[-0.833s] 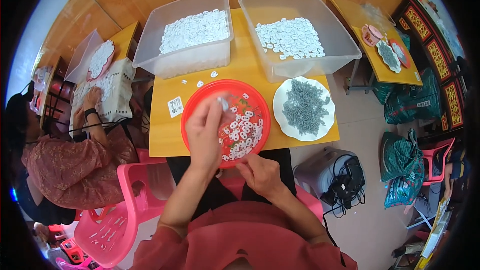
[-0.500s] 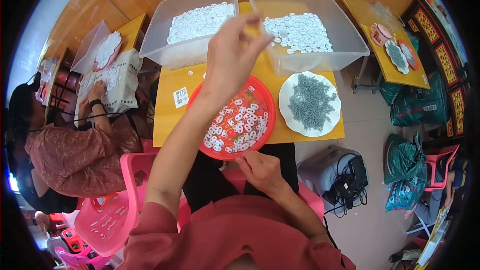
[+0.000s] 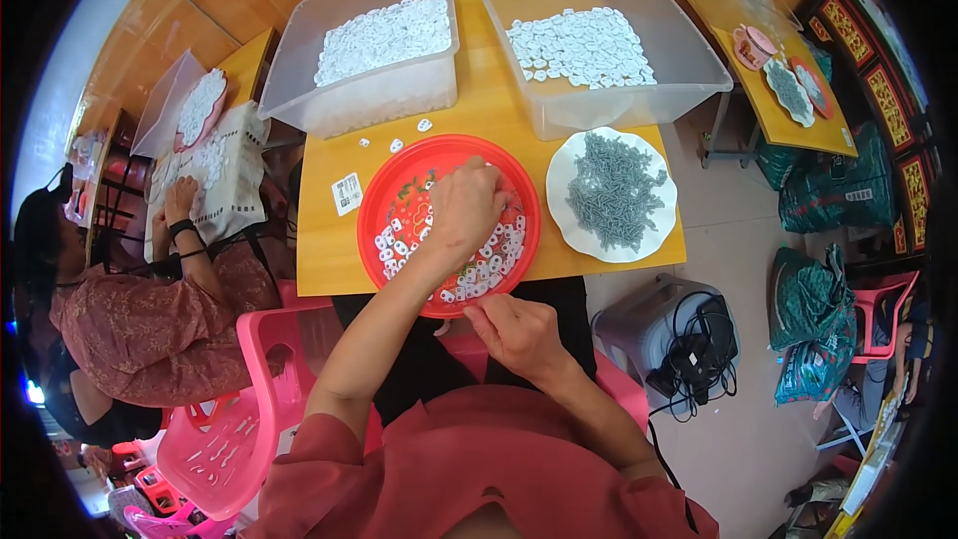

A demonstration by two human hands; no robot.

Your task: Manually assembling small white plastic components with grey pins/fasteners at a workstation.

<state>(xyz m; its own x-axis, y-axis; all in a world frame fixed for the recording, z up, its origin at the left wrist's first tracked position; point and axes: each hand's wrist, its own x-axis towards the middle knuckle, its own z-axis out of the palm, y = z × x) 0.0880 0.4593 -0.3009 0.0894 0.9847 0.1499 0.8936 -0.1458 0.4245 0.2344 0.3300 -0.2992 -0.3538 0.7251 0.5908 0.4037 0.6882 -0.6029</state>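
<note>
I'm hanging my L hand (image 3: 464, 208) over the red tray (image 3: 365, 215), fingers curled, can't tell what's inside; white pcs (image 3: 507, 240) lying both sides & nearside; R hand (image 3: 517, 334)'s half-curling at near rim, grip unclear.

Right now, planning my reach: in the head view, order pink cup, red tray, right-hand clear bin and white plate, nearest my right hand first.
1. Red tray: near rim at your right hand.
2. White plate: right of the tray.
3. Right-hand clear bin: behind the plate.
4. Pink cup: far-right table.
</note>
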